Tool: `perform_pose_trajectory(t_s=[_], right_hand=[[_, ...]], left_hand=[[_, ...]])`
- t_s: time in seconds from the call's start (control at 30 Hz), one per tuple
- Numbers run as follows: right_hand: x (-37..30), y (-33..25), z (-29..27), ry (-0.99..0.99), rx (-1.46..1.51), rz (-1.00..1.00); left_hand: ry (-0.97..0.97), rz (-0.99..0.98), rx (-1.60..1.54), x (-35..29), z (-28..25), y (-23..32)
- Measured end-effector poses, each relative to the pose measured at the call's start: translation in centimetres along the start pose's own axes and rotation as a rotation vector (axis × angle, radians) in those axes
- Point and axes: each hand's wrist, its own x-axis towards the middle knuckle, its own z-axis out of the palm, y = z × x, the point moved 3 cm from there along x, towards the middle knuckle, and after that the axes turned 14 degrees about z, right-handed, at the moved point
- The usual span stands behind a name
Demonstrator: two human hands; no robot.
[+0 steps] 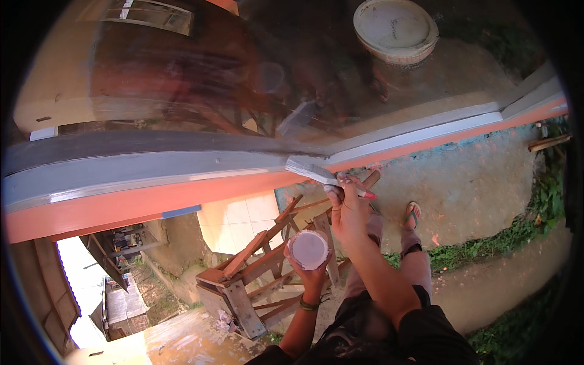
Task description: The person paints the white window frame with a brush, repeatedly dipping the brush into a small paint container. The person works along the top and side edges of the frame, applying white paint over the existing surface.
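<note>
My right hand point(348, 210) grips a paintbrush point(313, 171) with a red-tipped handle; its bristles, loaded with grey paint, press on the window frame point(182, 167) where grey paint meets the orange band. My left hand point(309, 267) holds a small round pot of pale grey paint point(308, 249) just below and left of the brush. Above the frame a glass pane point(243, 79) reflects the brush and my arms.
A wooden trestle point(261, 267) stands under me, my legs and a sandalled foot point(412, 214) by it. A round white bucket point(395, 27) shows through the glass at the top. Concrete ground, a strip of grass and roofs of other buildings lie below.
</note>
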Motion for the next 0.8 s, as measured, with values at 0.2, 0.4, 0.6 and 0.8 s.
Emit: perform_pose_trajectory(t_s=[0.2,0.4,0.6,0.8], right_hand=[[0.4,0.6,2.4,0.018,0.019,0.015],[4.3,-0.4,-5.1,0.205,-0.150,-0.211],[0.2,0.0,0.4,0.053,-0.592,-0.460],[-4.9,-0.5,4.8,-0.232,-0.655,-0.583]], left_hand=[[-0.017,0.025,0.048,-0.2,0.0,-0.2],[0.004,0.017,-0.016,-0.2,0.1,0.0],[-0.012,0.027,-0.033,-0.1,0.0,0.3],[0.027,-0.002,-0.101,-0.4,-0.2,0.6]])
